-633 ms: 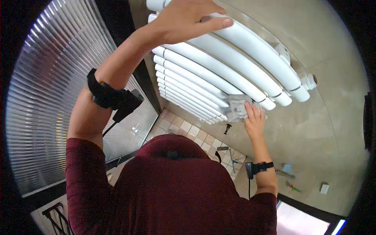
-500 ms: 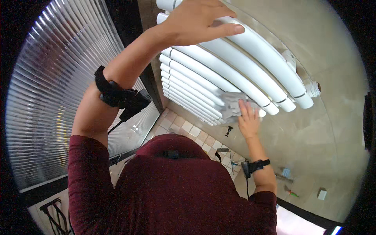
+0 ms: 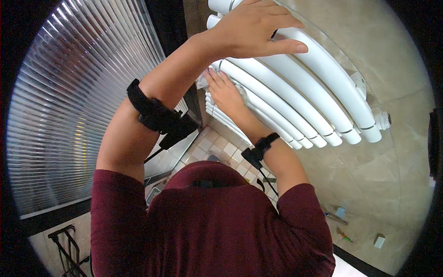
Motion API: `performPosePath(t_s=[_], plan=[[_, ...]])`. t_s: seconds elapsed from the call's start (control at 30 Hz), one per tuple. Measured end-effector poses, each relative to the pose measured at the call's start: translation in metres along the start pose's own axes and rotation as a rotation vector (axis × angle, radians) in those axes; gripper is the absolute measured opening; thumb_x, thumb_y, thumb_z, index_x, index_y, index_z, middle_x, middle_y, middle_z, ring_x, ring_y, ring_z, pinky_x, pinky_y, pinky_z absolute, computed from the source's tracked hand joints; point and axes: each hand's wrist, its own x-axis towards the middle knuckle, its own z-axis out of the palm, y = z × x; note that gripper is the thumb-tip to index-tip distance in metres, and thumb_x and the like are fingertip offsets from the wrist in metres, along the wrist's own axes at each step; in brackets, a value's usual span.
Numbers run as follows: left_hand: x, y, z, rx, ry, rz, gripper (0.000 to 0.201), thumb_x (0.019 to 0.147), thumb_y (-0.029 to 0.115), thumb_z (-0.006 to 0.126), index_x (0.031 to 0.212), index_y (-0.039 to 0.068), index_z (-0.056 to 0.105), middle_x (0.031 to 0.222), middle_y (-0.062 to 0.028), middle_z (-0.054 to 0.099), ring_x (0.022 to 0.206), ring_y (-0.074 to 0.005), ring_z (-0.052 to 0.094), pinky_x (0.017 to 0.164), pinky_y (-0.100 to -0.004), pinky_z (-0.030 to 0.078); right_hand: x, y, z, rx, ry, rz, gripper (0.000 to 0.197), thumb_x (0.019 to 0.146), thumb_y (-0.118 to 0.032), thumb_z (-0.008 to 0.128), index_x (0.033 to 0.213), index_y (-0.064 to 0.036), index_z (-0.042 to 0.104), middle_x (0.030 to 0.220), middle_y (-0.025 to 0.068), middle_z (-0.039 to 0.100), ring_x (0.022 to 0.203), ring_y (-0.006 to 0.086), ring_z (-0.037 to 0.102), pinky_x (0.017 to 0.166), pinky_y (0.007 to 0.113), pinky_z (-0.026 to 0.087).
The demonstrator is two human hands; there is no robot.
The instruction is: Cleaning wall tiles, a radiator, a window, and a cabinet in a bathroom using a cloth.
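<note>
A white towel radiator with several rounded horizontal tubes is fixed to the wall. My left hand lies across its upper tubes at the left end, thumb stretched out and apart from the fingers. Lower down, my right hand presses a grey-white cloth against the tubes near their left end. Its fingers lie extended over the cloth, which mostly hides beneath the palm and shows at both sides. A white round valve knob sits at the radiator's right end.
Ribbed glass in a dark frame stands close on my left. Beige tiled wall extends to the right, with a small white box and a blue-white brush head on it. Small floor tiles show below.
My right hand has swept the cloth leftward along the tubes, from the right end to the left end. My left hand remains on the upper tubes; the whole view has shifted slightly.
</note>
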Motion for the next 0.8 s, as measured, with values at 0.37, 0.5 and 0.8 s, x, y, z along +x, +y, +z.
performPosePath(t_s=[0.37, 0.5, 0.8], plan=[[-0.003, -0.006, -0.003, 0.009, -0.003, 0.03, 0.054, 0.093, 0.047, 0.054, 0.118, 0.0, 0.06, 0.113, -0.0167, 0.062, 0.109, -0.0333, 0.054, 0.099, -0.044, 0.038, -0.017, 0.01, -0.006, 0.117, 0.007, -0.025, 0.025, 0.084, -0.02, 0.053, 0.1, -0.0068, 0.067, 0.146, 0.0095, 0.042, 0.14, 0.0244, 0.03, 0.115, 0.042, 0.022], [0.0, -0.004, 0.003, 0.03, 0.028, 0.037, 0.054, 0.092, 0.047, 0.055, 0.117, 0.0, 0.06, 0.113, -0.0169, 0.062, 0.109, -0.0336, 0.055, 0.098, -0.0439, 0.039, -0.078, 0.02, -0.026, 0.104, -0.066, -0.008, 0.02, 0.081, -0.019, 0.055, 0.094, -0.0072, 0.065, 0.148, 0.0086, 0.04, 0.14, 0.0244, 0.032, 0.114, 0.041, 0.027], [-0.004, -0.002, 0.004, 0.079, 0.066, 0.052, 0.058, 0.089, 0.049, 0.058, 0.117, -0.001, 0.061, 0.11, -0.0179, 0.062, 0.107, -0.0334, 0.055, 0.096, -0.0433, 0.04, -0.25, 0.03, -0.054, 0.121, -0.151, 0.229, 0.01, 0.082, -0.016, 0.058, 0.081, -0.0107, 0.066, 0.15, -0.0006, 0.041, 0.134, 0.0161, 0.041, 0.111, 0.037, 0.03]])
